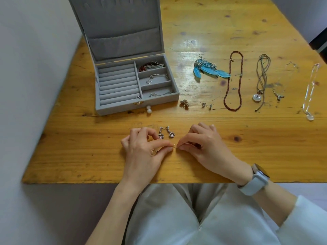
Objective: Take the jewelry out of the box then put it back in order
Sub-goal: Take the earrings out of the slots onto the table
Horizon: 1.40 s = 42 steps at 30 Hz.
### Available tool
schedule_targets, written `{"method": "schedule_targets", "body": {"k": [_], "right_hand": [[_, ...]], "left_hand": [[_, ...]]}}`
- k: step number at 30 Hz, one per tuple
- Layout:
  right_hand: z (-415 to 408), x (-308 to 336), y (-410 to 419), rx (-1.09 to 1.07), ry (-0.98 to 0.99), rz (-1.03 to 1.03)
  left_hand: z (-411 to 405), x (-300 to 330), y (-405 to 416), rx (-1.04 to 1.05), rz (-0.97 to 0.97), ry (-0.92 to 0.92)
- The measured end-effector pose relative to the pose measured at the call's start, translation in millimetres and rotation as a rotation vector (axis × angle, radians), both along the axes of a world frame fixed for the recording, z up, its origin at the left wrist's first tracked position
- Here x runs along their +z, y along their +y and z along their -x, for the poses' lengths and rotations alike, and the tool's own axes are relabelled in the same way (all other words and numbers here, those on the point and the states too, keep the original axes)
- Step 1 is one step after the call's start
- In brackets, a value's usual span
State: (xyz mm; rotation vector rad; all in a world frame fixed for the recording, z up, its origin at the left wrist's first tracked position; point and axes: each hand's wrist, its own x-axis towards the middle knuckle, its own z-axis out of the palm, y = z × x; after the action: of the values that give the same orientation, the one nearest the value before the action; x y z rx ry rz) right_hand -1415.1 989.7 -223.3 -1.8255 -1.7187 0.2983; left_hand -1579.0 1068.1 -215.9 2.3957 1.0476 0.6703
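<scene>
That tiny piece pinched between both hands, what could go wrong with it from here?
1. The small metal piece is held only by the fingertips of the left hand and right hand; a slip could send it off the near edge of the table.
2. The drop earrings lie just beyond the knuckles and could get nudged.

**What the view could not settle**

The tiny metal piece (174, 147) pinched between the fingers (166, 145) of both hands was too small to identify. Beyond the fingers, the box lid (115, 29) ran off the top edge, and the far-right pale chains (283, 80) blurred into the worktop (247, 138) glare.
</scene>
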Motion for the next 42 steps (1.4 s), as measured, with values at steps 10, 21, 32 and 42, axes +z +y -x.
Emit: {"method": "schedule_targets", "body": {"k": [10,21,32,42], "right_hand": [[8.3,-1.4,4.8,-0.046,-0.077,-0.098],[5.9,10.9,1.8,-0.020,0.045,0.012],[6.3,50.9,78.3,0.030,0.035,-0.032],[11.1,54.3,156.5,0.179,-0.292,0.143]], "left_hand": [[-1.1,1.2,-0.4,0.035,0.020,-0.019],[2.5,5.0,-2.2,0.090,0.067,-0.139],[16.9,34.1,79.1,0.206,-0.156,-0.015],[16.6,11.8,114.2,0.296,-0.117,0.070]]}}
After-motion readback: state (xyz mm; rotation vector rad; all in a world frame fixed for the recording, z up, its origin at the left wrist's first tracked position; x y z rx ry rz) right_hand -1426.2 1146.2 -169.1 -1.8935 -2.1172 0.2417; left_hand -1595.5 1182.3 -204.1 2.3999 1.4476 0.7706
